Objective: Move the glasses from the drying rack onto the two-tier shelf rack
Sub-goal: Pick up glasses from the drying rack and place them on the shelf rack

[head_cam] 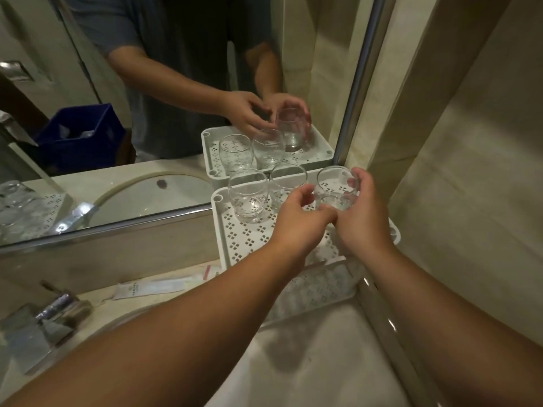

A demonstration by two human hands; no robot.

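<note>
The white perforated two-tier shelf rack (244, 239) stands against the mirror at the counter's right end. On its top tier two clear glasses stand upright: one at the back left (248, 196), one behind my left hand (286, 179). My right hand (363, 218) grips a third clear glass (336, 188) at the tier's back right; its base is at or just above the tier. My left hand (296, 221) hovers beside it with loosely curled fingers, its fingertips close to the right hand's thumb, holding nothing. The lower tier (311, 289) shows under my arms.
The mirror (147, 113) rises straight behind the rack and repeats the glasses and hands. A chrome tap (50, 315) and a small sachet (152, 289) lie on the counter to the left. The wall (455, 171) closes the right side.
</note>
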